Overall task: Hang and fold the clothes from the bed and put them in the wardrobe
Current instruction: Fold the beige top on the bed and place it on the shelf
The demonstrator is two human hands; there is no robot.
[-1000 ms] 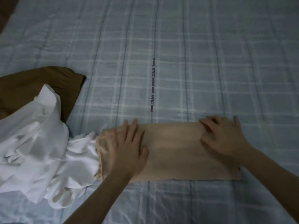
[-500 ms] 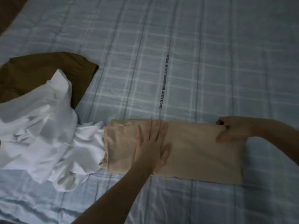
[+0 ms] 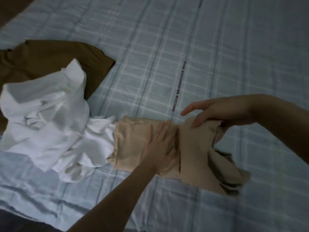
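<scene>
A beige garment (image 3: 130,144) lies folded in a long strip on the bed. My left hand (image 3: 160,148) presses flat on its middle, fingers straight. My right hand (image 3: 217,113) pinches the strip's right end between thumb and fingers and holds it lifted over toward the left, so the cloth (image 3: 195,148) hangs doubled beside my left hand. A crumpled white shirt (image 3: 45,118) lies left of the beige garment and touches it. A brown garment (image 3: 55,61) lies behind the white one.
The bed carries a pale blue checked sheet (image 3: 217,56) with a line of printed text down the middle. Open sheet stretches behind and to the right of the clothes. The bed's near edge (image 3: 33,218) runs along the lower left.
My right hand has lifted the beige strip's right end off the bed and carried it leftward over the middle. My left hand stays pressed on the garment.
</scene>
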